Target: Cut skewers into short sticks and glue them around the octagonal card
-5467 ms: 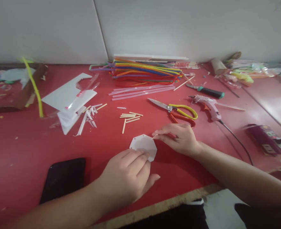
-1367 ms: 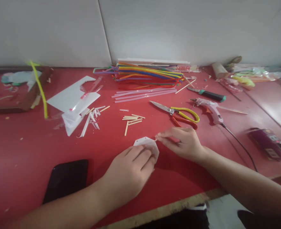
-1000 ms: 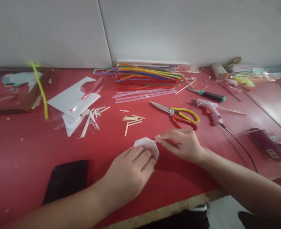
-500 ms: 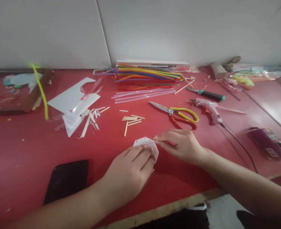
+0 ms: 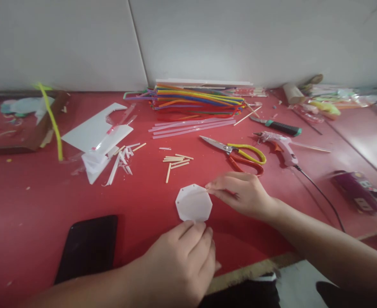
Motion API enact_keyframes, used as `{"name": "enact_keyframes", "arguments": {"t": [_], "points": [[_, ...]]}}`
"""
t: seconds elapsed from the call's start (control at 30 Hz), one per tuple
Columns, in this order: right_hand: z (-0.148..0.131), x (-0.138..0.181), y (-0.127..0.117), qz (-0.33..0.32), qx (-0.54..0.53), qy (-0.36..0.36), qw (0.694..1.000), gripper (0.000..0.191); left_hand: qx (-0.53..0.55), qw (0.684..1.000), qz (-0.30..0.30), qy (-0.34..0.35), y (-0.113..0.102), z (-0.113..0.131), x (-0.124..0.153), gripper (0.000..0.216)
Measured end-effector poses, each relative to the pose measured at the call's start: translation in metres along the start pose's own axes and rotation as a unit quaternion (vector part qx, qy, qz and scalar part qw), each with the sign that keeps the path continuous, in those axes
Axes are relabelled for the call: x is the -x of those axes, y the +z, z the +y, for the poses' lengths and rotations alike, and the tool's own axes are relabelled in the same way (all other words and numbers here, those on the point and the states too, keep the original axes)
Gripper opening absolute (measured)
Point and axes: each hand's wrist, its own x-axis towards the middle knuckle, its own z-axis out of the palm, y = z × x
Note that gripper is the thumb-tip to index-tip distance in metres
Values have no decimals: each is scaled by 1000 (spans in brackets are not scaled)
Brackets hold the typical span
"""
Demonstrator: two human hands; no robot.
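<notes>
A white octagonal card [image 5: 194,205] lies flat on the red table, with small dark dots or holes near its upper left corners. My right hand [image 5: 242,192] pinches at its upper right corner; a faint pale line runs inward from the fingertips, but what they grip is too small to make out. My left hand [image 5: 188,256] rests at the card's lower edge, fingers loosely bent and thumb apart, with nothing visible in it. Just beyond the card lie several short wooden sticks [image 5: 177,160]. Scissors [image 5: 233,149] with yellow and red handles are behind my right hand.
A pink glue gun [image 5: 281,145] with a cord and a black-handled cutting tool [image 5: 281,127] lie at right. Colourful pipe cleaners [image 5: 198,98] and pink glue sticks [image 5: 191,127] are at the back. Paper scraps [image 5: 95,132] and a black phone [image 5: 87,246] occupy the left.
My left hand has drawn back off the card towards me, uncovering most of it. My right hand keeps its pinch at the same corner.
</notes>
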Motion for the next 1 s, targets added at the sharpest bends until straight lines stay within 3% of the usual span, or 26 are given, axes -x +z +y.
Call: {"name": "enact_keyframes", "arguments": {"t": [0.17,1.0], "points": [[-1,-4,-2,7,-12,-19,1000,10,-1,1000,-11,-8,3,-7,1,17],[-1,2,0,16,22,25,999,10,-19,999,-24,-37,8,-9,3,19]]}}
